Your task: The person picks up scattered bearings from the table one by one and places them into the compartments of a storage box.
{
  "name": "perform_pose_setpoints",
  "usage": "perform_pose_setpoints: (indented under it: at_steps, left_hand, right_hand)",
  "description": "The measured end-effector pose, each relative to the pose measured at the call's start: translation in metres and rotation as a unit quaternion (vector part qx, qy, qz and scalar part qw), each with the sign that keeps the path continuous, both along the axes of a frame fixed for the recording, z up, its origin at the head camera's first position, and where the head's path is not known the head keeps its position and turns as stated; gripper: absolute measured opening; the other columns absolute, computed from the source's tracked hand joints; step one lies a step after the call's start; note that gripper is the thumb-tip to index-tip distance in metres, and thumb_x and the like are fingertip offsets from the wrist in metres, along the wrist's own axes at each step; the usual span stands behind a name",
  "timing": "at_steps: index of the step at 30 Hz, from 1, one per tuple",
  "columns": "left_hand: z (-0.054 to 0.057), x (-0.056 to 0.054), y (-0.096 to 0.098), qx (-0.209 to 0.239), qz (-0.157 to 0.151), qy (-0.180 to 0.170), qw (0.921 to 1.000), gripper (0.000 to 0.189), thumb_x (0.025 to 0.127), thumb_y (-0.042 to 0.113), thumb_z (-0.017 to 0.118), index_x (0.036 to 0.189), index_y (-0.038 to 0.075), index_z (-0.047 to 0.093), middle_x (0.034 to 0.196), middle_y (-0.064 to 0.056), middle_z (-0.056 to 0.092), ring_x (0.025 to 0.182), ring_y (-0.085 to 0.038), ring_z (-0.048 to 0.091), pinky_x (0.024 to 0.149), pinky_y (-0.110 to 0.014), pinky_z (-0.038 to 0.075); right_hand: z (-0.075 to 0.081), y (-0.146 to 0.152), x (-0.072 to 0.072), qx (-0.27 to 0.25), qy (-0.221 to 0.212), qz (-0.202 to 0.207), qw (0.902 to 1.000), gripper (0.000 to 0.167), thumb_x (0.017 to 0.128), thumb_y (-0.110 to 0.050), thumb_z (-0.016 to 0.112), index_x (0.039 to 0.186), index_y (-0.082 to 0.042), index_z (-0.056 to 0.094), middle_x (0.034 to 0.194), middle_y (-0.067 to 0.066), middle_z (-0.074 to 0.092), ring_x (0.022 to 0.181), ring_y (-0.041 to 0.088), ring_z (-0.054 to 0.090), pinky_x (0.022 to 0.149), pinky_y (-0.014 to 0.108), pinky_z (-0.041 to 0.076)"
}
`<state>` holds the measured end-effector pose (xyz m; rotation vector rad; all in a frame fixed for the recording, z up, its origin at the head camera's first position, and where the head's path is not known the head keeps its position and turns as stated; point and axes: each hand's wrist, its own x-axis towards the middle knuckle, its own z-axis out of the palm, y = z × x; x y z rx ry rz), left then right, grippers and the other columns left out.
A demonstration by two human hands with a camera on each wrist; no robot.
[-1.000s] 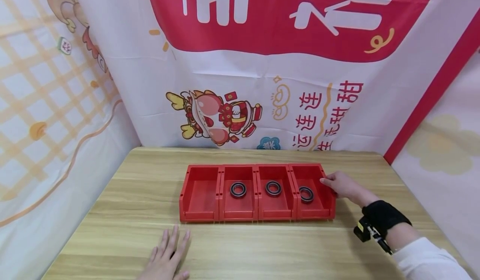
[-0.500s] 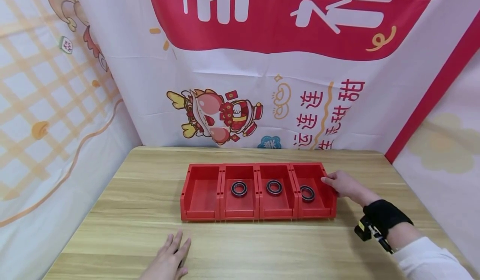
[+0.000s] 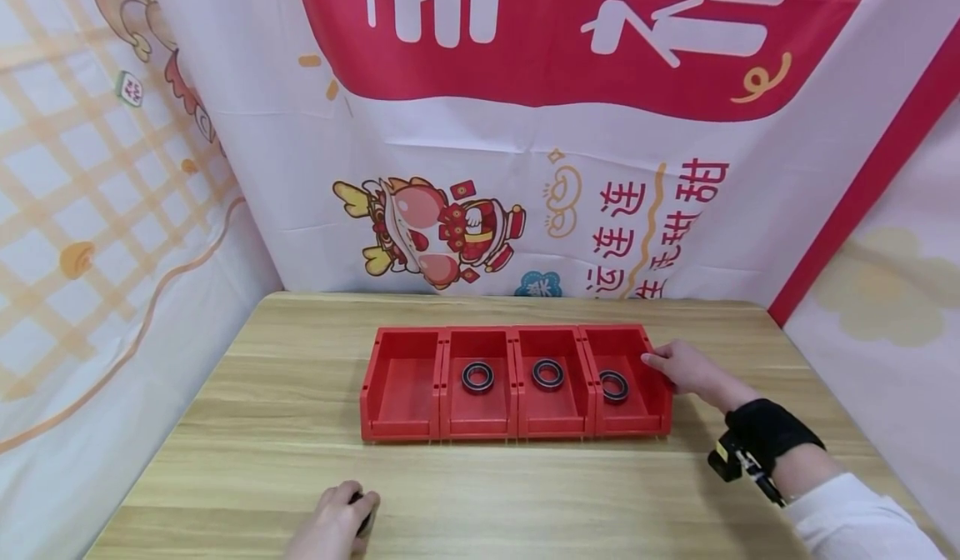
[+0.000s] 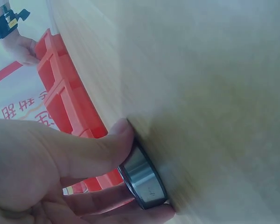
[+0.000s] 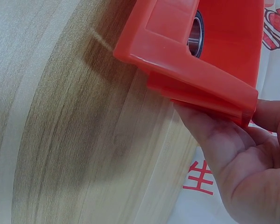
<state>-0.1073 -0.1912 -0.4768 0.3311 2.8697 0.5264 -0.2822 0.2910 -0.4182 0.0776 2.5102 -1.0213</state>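
My left hand, low in the head view, pinches a ball bearing between thumb and fingers. In the left wrist view the bearing's shiny outer rim shows, close to the wooden table; much of it is covered by the hand in the head view. My right hand grips the right side wall of the rightmost red bin, thumb over the top edge and fingers against the outside. That bin holds one bearing, lying near its left wall.
Several red bins stand joined in a row on the wooden table. Single bearings lie in the second bin and third bin from the left. The leftmost bin shows a bare floor. A printed cloth hangs behind.
My left hand went from spread, straight fingers over the bearing to curled fingers pinching it. The right hand keeps its grip on the bin wall. The bins look unmoved.
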Motion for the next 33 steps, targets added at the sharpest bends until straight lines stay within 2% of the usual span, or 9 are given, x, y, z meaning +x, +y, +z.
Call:
perform_pose_setpoints:
  at_steps: [4, 7, 10, 15, 18, 21, 24, 28, 33]
  left_hand:
    - [0.007, -0.006, -0.002, -0.01, -0.024, 0.001, 0.9997, 0.041, 0.064, 0.003, 0.084, 0.102, 0.001, 0.068, 0.103, -0.016, 0.057, 0.091, -0.035, 0.055, 0.076, -0.052, 0.05]
    - [0.014, -0.012, -0.004, -0.002, -0.048, -0.02, 0.9986, 0.039, 0.064, 0.003, 0.084, 0.1, 0.003, 0.069, 0.099, -0.012, 0.058, 0.088, -0.031, 0.055, 0.075, -0.05, 0.051]
    - [0.026, -0.019, -0.002, 0.01, -0.068, -0.062, 0.9957, 0.037, 0.067, 0.002, 0.083, 0.102, 0.004, 0.07, 0.094, -0.007, 0.058, 0.084, -0.025, 0.055, 0.074, -0.047, 0.052]
    - [0.06, -0.034, 0.008, 0.006, -0.095, -0.08, 0.9922, 0.036, 0.069, 0.003, 0.083, 0.103, 0.004, 0.072, 0.085, -0.002, 0.059, 0.077, -0.017, 0.054, 0.07, -0.039, 0.054]
    - [0.086, -0.044, 0.016, -0.01, -0.106, -0.053, 0.9928, 0.036, 0.066, 0.005, 0.085, 0.1, 0.004, 0.073, 0.086, -0.002, 0.062, 0.079, -0.017, 0.057, 0.07, -0.037, 0.053]
    - [0.11, -0.061, 0.023, -0.01, -0.096, -0.034, 0.9947, 0.037, 0.065, 0.006, 0.087, 0.099, 0.005, 0.073, 0.089, -0.001, 0.064, 0.084, -0.018, 0.059, 0.075, -0.039, 0.053]
    - [0.124, -0.083, 0.028, 0.005, -0.093, -0.017, 0.9955, 0.028, 0.068, 0.002, 0.084, 0.093, 0.007, 0.073, 0.079, 0.0, 0.063, 0.074, -0.018, 0.058, 0.068, -0.035, 0.053]
    - [0.124, -0.112, 0.035, 0.011, -0.084, -0.012, 0.9963, 0.026, 0.07, 0.001, 0.082, 0.095, 0.006, 0.074, 0.074, -0.002, 0.059, 0.065, -0.017, 0.053, 0.057, -0.028, 0.05]
    - [0.104, -0.137, 0.04, 0.018, -0.062, -0.033, 0.9974, 0.031, 0.072, 0.0, 0.081, 0.102, 0.003, 0.074, 0.084, -0.007, 0.061, 0.067, -0.019, 0.056, 0.057, -0.028, 0.053]
  right_hand:
    - [0.001, -0.001, 0.0, 0.0, 0.001, 0.002, 1.0, 0.038, 0.101, -0.021, 0.049, 0.12, 0.011, 0.057, 0.086, 0.009, 0.066, 0.074, 0.02, 0.055, 0.066, 0.029, 0.047]
    - [0.001, -0.002, 0.0, -0.002, 0.003, 0.005, 1.0, 0.037, 0.1, -0.021, 0.049, 0.12, 0.01, 0.058, 0.085, 0.009, 0.065, 0.073, 0.019, 0.055, 0.066, 0.029, 0.047]
    - [0.001, -0.002, 0.0, -0.006, 0.003, 0.004, 1.0, 0.037, 0.1, -0.02, 0.05, 0.12, 0.01, 0.058, 0.086, 0.01, 0.066, 0.074, 0.019, 0.055, 0.065, 0.028, 0.047]
    - [0.001, -0.002, 0.0, -0.01, 0.001, 0.003, 0.9999, 0.037, 0.1, -0.019, 0.05, 0.12, 0.011, 0.057, 0.088, 0.01, 0.066, 0.074, 0.019, 0.056, 0.066, 0.028, 0.049]
    - [0.001, -0.001, 0.0, -0.01, 0.001, 0.004, 0.9999, 0.037, 0.1, -0.019, 0.05, 0.12, 0.011, 0.057, 0.088, 0.011, 0.066, 0.074, 0.019, 0.056, 0.066, 0.028, 0.048]
    - [0.002, -0.001, 0.0, -0.009, 0.002, 0.001, 1.0, 0.037, 0.1, -0.019, 0.05, 0.12, 0.011, 0.057, 0.087, 0.011, 0.066, 0.074, 0.019, 0.056, 0.065, 0.027, 0.048]
    - [0.003, 0.0, 0.001, -0.007, 0.005, -0.001, 1.0, 0.036, 0.1, -0.019, 0.05, 0.118, 0.011, 0.058, 0.086, 0.011, 0.066, 0.073, 0.019, 0.055, 0.065, 0.027, 0.047]
    - [0.003, 0.001, 0.001, -0.004, 0.005, -0.003, 1.0, 0.035, 0.1, -0.019, 0.05, 0.117, 0.01, 0.059, 0.084, 0.009, 0.066, 0.073, 0.019, 0.055, 0.065, 0.028, 0.047]
    - [0.001, 0.001, 0.0, -0.005, 0.004, -0.007, 1.0, 0.037, 0.1, -0.02, 0.051, 0.119, 0.01, 0.059, 0.087, 0.011, 0.066, 0.074, 0.02, 0.055, 0.066, 0.028, 0.047]
